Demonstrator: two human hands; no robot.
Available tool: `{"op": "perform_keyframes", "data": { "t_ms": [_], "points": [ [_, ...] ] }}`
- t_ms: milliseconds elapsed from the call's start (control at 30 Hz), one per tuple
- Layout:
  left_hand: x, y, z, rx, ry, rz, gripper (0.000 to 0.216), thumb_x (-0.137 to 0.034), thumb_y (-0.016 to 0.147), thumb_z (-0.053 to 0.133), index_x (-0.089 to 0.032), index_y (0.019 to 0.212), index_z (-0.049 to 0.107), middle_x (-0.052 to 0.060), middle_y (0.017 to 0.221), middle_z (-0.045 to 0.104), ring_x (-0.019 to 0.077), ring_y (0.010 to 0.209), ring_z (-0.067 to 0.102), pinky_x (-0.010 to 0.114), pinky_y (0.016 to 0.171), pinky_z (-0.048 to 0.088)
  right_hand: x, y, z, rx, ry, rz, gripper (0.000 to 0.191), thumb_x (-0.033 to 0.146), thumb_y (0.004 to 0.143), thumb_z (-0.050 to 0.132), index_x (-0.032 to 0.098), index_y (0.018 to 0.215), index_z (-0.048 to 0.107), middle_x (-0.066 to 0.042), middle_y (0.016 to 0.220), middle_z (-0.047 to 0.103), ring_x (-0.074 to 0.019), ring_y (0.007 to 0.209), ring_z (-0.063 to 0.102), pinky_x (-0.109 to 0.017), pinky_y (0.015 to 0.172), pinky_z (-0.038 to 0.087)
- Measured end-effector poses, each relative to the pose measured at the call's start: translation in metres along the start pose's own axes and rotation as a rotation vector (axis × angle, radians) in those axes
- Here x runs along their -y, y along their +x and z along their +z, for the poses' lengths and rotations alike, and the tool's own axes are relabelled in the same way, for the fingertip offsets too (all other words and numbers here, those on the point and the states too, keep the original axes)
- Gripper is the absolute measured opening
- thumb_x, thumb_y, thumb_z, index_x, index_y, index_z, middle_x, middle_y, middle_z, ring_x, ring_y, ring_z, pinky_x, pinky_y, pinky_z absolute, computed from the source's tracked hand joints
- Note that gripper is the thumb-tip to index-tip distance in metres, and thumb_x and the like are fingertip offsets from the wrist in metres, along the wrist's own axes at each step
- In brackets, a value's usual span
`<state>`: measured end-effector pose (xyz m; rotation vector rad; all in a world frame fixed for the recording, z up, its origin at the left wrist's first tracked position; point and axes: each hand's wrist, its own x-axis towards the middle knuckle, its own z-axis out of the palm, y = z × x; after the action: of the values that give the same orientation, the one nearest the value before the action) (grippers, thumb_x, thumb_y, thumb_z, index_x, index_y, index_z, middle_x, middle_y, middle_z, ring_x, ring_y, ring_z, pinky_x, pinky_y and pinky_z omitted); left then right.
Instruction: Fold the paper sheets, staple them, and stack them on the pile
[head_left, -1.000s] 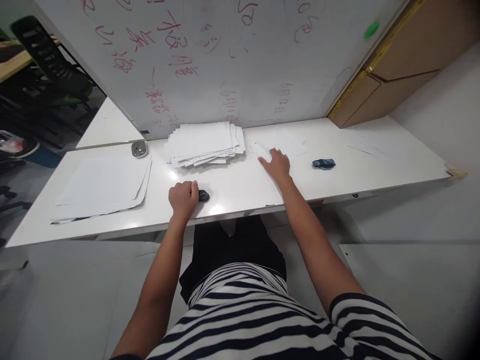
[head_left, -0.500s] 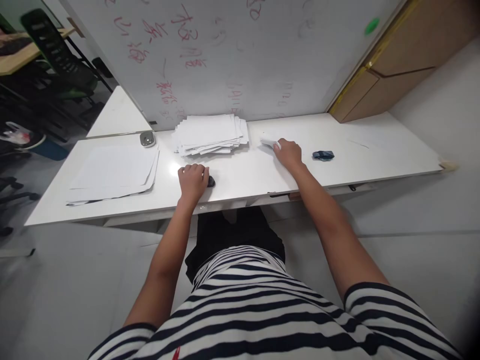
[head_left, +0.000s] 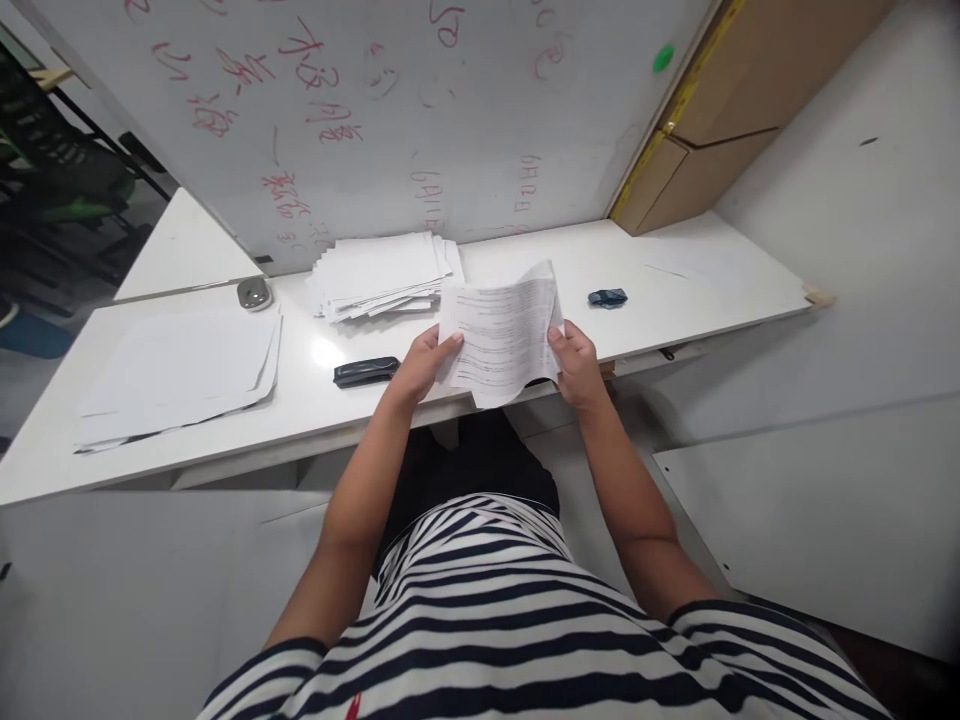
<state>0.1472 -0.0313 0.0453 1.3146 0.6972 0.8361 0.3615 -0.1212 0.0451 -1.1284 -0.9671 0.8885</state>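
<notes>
A printed sheet of paper [head_left: 502,335], creased and slightly curved, is held up between my two hands over the desk's front edge. My left hand [head_left: 424,365] is closed on its left side, thumb on top. On the right side my right hand [head_left: 576,362] grips it the same way. Left of my left hand lies a black stapler-like object [head_left: 366,372]. Behind the sheet is an uneven stack of white papers [head_left: 386,272], partly hidden by it. A small dark blue object [head_left: 607,298] rests to the right; its kind is unclear.
The white desk [head_left: 315,415] stands against a whiteboard [head_left: 480,120] with red writing. Larger sheets [head_left: 180,365] lie at the left, beside a grey rounded device [head_left: 254,293]. Cardboard boxes [head_left: 705,140] stand at the back right.
My left hand has left the black object and now holds the paper's left side. My right hand has lifted the paper off the desk towards me; it is now spread open. The view has shifted right.
</notes>
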Motion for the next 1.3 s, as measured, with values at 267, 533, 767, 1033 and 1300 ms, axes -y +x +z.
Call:
{"op": "perform_keyframes", "data": {
  "t_ms": [267, 533, 767, 1033, 1300],
  "points": [
    [-0.005, -0.009, -0.015, -0.448, 0.196, 0.093, 0.039, -0.050, 0.070, 0.072, -0.017, 0.090, 0.066, 0.004, 0.082, 0.068, 0.0182, 0.076, 0.063, 0.030, 0.067, 0.051, -0.006, 0.022, -0.007, -0.040, -0.223, -0.082, 0.050, 0.060, 0.079, 0.060, 0.021, 0.110, 0.066, -0.007, 0.108, 0.071, -0.0252, 0.102, 0.064, -0.039, 0.089, 0.052],
    [-0.002, -0.007, -0.015, -0.540, 0.280, 0.165, 0.041, -0.054, 0.075, 0.067, -0.020, 0.097, 0.059, 0.005, 0.095, 0.067, 0.0190, 0.087, 0.063, 0.030, 0.073, 0.051, -0.037, 0.035, 0.002, -0.118, -0.111, -0.017, 0.042, 0.054, 0.076, 0.067, 0.018, 0.097, 0.071, -0.009, 0.103, 0.072, -0.0262, 0.099, 0.066, -0.044, 0.090, 0.052],
    [0.000, -0.013, -0.020, -0.376, 0.304, 0.054, 0.045, -0.062, 0.087, 0.043, -0.020, 0.080, 0.060, 0.005, 0.081, 0.065, 0.0186, 0.079, 0.061, 0.031, 0.068, 0.047, -0.056, 0.033, -0.009, -0.177, -0.058, 0.039, 0.043, 0.053, 0.073, 0.070, 0.018, 0.098, 0.070, -0.007, 0.103, 0.073, -0.0240, 0.097, 0.067, -0.045, 0.092, 0.052],
    [0.009, 0.004, -0.008, -0.550, 0.877, 0.068, 0.042, -0.062, 0.086, 0.045, -0.023, 0.070, 0.045, 0.002, 0.057, 0.048, 0.0261, 0.079, 0.059, 0.030, 0.066, 0.034, -0.059, -0.011, -0.027, -0.267, -0.029, 0.115, 0.038, 0.046, 0.070, 0.076, 0.016, 0.094, 0.072, -0.007, 0.099, 0.074, -0.0239, 0.092, 0.068, -0.046, 0.088, 0.054],
    [0.000, 0.022, 0.007, -0.563, 1.065, 0.159, 0.043, -0.060, 0.082, 0.055, -0.022, 0.068, 0.040, -0.002, 0.058, 0.043, 0.0165, 0.061, 0.046, 0.028, 0.061, 0.024, -0.065, -0.064, -0.024, -0.396, 0.161, 0.257, 0.038, 0.040, 0.065, 0.081, 0.016, 0.094, 0.072, -0.008, 0.099, 0.074, -0.0248, 0.092, 0.069, -0.045, 0.087, 0.055]
  ]
}}
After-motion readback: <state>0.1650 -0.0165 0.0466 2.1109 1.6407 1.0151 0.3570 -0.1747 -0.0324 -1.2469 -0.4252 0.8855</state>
